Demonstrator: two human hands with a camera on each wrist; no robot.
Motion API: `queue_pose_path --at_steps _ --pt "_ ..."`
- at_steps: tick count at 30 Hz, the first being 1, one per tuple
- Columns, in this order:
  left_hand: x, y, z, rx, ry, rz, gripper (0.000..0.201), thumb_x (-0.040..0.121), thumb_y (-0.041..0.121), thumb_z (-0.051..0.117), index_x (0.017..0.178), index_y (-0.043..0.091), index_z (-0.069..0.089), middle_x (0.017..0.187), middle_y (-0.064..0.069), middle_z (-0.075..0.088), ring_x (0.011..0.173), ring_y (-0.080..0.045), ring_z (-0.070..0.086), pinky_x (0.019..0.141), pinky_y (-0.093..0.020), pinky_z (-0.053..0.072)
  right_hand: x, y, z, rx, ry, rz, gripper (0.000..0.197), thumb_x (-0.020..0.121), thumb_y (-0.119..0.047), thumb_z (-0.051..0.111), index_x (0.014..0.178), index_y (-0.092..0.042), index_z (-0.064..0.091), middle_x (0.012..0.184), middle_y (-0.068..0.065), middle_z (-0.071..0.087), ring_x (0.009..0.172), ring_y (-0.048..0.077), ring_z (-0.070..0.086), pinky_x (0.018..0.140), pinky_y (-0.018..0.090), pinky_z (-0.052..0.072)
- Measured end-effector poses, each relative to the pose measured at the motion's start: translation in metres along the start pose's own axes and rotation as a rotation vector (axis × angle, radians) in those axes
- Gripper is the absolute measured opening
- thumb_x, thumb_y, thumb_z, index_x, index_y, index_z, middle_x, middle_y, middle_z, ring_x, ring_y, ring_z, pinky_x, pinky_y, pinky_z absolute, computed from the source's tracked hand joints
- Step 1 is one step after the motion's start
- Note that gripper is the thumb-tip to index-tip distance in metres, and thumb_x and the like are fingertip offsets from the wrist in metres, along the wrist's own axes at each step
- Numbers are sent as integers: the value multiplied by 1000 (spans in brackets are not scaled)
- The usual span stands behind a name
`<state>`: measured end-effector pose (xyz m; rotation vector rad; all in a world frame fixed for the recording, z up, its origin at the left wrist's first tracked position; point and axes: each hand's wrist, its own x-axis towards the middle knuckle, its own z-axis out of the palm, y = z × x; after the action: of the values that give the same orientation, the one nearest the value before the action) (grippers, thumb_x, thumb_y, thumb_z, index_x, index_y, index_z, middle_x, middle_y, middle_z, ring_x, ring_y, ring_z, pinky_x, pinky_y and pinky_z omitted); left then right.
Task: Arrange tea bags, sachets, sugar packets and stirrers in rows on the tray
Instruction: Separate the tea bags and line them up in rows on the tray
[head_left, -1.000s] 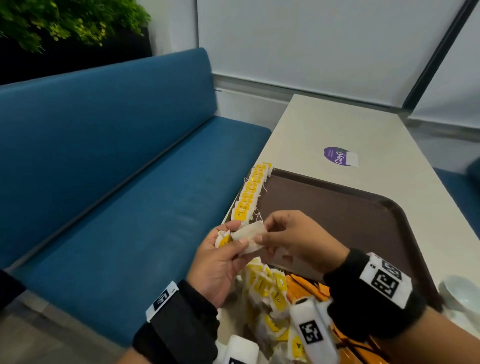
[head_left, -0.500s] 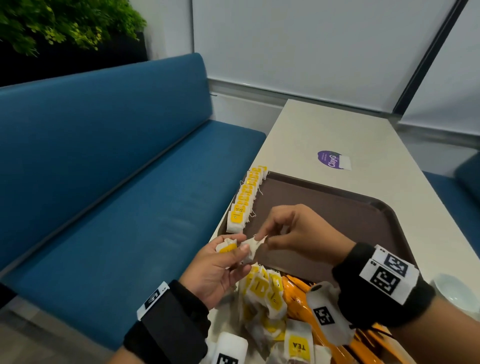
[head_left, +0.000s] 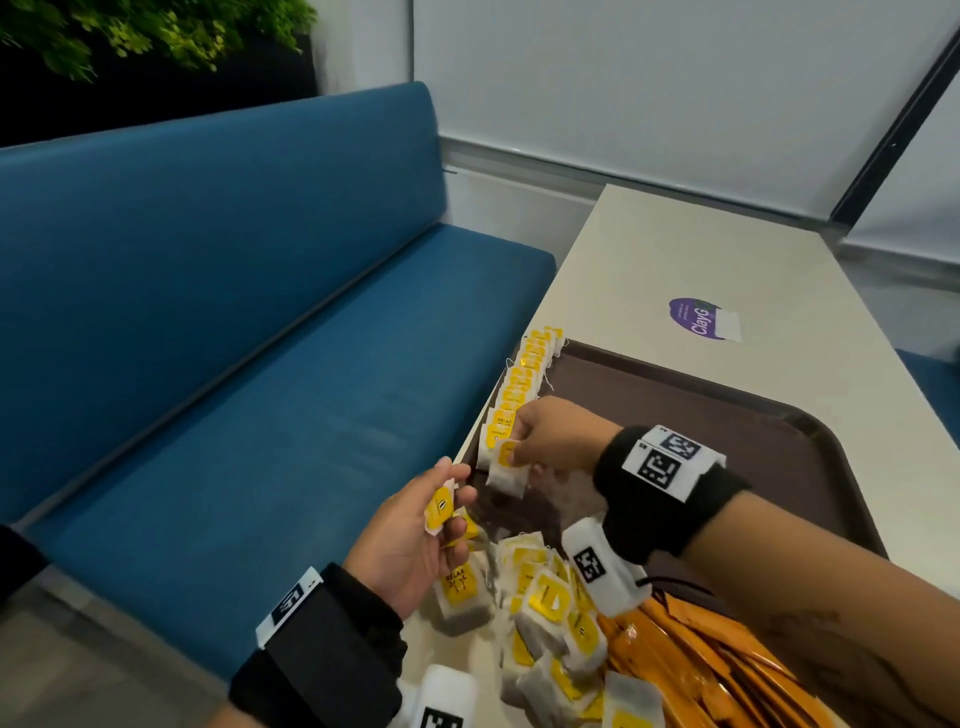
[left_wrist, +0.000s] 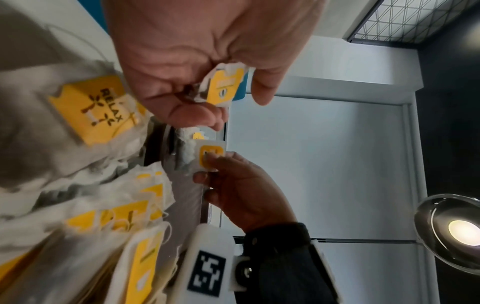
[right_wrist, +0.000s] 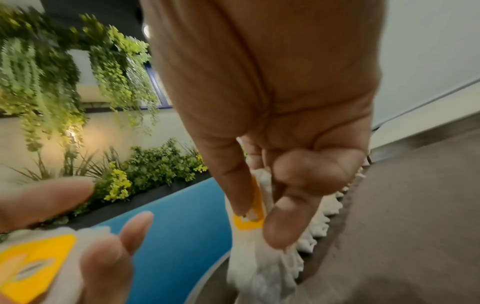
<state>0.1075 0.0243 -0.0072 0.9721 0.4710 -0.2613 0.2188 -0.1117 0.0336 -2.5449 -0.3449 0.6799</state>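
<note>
Tea bags fill the near end of the cream table (head_left: 779, 291), a loose heap (head_left: 550, 623) of white pouches with yellow tags, one tag reading "RELAX" (head_left: 460, 581). Orange sachets (head_left: 691, 654) lie just beside the heap on its right. The right hand (head_left: 556, 436) pinches one tea bag (head_left: 506, 467) by its yellow tag between thumb and forefinger, holding it at the near end of the row of tea bags (head_left: 524, 379) that runs along the left rim of the brown tray (head_left: 753, 431). The left hand (head_left: 415, 535) hangs close by, over the table edge, its fingers curled round a second tea bag (head_left: 439, 512) with a yellow tag. Beyond the tray a purple sticker (head_left: 698, 318) on the table reads "ClayG". A blue bench (head_left: 234, 322) runs along the left of the table.
</note>
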Motion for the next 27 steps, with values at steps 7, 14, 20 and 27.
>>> queue_pose_path --at_steps 7,14,20,27 --pt "9 1 -7 -44 -36 -31 25 90 12 40 100 14 63 81 0 58 52 -8 48 43 -20 41 26 -10 8 95 -40 119 9 87 0 58 84 -6 52 64 10 59 52 18 60 46 20 46" --pt "9 3 -8 -64 -77 -55 30 86 4 37 102 10 62 87 -4 58 58 -11 48 51 -25 40 26 -8 3 91 11 122 12 83 -8 68 88 0 60 78 18 66 56 20 62 46 24 48" --pt "1 10 1 -132 -142 -56 39 75 18 39 104 3 61 84 -8 60 63 -16 48 59 -29 35 -10 -13 -29 99 161 -15 16 82 -15 71 92 -11 59 71 0 57 57 11 56 38 18 38" --pt "-14 3 13 -97 -226 -63 48 71 13 32 105 0 63 85 -8 63 65 -16 52 59 -28 42 -83 -14 -21 176 263 -343 24 74 -2 73 72 -24 65 70 5 65 59 6 54 62 28 45"
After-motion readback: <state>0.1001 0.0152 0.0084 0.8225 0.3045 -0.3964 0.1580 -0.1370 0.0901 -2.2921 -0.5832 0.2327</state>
